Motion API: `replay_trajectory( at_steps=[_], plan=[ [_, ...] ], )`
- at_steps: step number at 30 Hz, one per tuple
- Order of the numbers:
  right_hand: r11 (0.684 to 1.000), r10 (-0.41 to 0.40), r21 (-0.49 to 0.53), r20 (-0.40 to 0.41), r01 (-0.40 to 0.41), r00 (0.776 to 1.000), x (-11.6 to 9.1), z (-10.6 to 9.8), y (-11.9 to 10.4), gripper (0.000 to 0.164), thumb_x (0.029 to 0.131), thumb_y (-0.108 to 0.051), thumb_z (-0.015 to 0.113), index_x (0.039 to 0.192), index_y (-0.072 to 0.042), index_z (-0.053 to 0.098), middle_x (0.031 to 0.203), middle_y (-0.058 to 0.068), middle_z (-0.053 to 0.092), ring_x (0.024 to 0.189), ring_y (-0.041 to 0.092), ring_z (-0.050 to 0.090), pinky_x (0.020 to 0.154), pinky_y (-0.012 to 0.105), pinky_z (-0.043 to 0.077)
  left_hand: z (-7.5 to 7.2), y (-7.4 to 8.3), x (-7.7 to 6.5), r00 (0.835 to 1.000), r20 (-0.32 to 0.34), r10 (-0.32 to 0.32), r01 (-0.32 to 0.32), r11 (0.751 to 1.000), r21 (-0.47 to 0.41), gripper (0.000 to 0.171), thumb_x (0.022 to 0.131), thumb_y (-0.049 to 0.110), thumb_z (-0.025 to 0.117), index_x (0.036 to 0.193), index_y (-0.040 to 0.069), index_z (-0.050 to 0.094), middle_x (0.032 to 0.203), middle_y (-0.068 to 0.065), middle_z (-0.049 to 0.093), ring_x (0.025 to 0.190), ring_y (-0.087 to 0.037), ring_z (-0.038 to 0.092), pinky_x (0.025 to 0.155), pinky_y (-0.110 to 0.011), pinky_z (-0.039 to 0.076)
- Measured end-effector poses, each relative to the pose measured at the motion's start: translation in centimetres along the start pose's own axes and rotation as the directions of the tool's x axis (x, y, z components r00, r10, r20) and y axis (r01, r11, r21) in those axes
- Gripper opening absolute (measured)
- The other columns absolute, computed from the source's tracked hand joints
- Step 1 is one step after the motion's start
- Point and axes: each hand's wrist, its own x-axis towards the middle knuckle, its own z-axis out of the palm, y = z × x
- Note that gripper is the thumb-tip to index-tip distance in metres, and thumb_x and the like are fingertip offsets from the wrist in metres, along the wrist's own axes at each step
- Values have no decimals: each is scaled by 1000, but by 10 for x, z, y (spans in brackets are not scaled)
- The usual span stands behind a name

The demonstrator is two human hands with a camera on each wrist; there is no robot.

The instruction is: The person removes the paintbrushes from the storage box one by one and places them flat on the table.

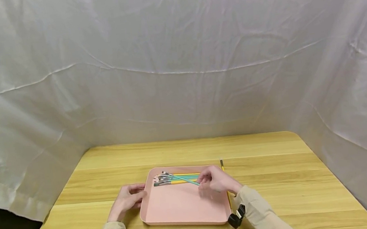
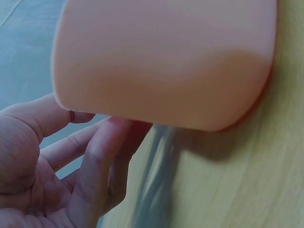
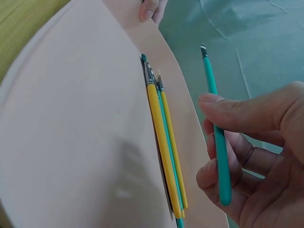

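Note:
My right hand (image 1: 215, 180) is over the right half of a pink tray (image 1: 180, 208). Between thumb and fingers it pinches a teal paintbrush (image 3: 210, 78), bristles pointing up and away in the right wrist view. Below the held brush, several yellow and teal paintbrushes (image 3: 164, 137) lie side by side along the tray's far wall. At the tray's left end, my left hand (image 1: 127, 200) grips the rim, its thumb over the edge; in the left wrist view its fingers (image 2: 97, 156) meet the outer side of that wall.
Another yellow paintbrush (image 1: 222, 164) lies on the wooden table (image 1: 277, 179) just right of the tray, partly hidden by my right wrist. Grey-white cloth (image 1: 181, 92) hangs behind the table and at both sides.

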Motion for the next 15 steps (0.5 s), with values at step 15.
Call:
replay_trajectory(
  at_steps=[15],
  plan=[
    [994,-7,110,-55,13,998,-14,-4,8,13,82,-4,80,92,3,74,78,4,66,68,5,52,61,16,42,-2,0,-1,1000,16,15,-15,1000,-19,43,91,4,66,129,-15,57,101,-13,74,75,-10,67,60,-25,59]
  ],
)
